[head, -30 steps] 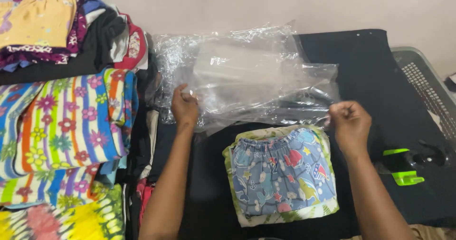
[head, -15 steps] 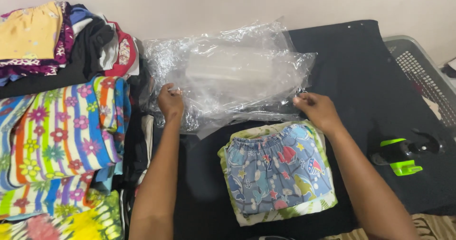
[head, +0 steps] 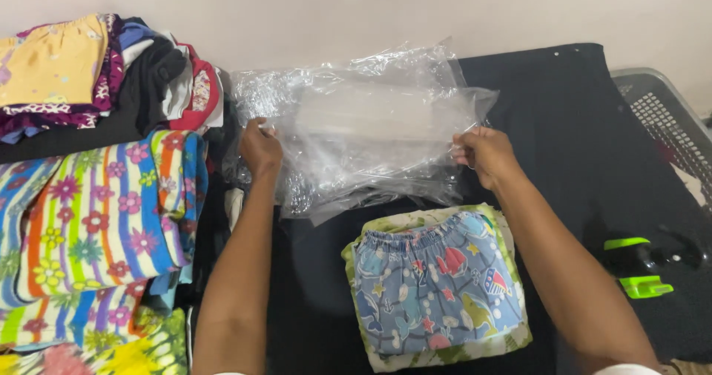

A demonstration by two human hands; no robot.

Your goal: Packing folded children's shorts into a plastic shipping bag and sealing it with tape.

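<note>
Clear plastic bags (head: pixel 371 123), blue sea-creature print shorts (head: pixel 434 286) on a green-patterned top, rainbow-striped floral cloth (head: pixel 96 212), black table cover (head: pixel 564 123)

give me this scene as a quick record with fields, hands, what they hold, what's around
left hand: grips the left edge of the clear plastic bags
right hand: pinches the right edge of the same plastic bags
surface: black cloth
in front of hands: folded blue printed shorts lying on a green-edged garment
left side: piles of colourful clothes, a striped flowered one on top
right side: green and black tool; grey basket at the edge
</note>
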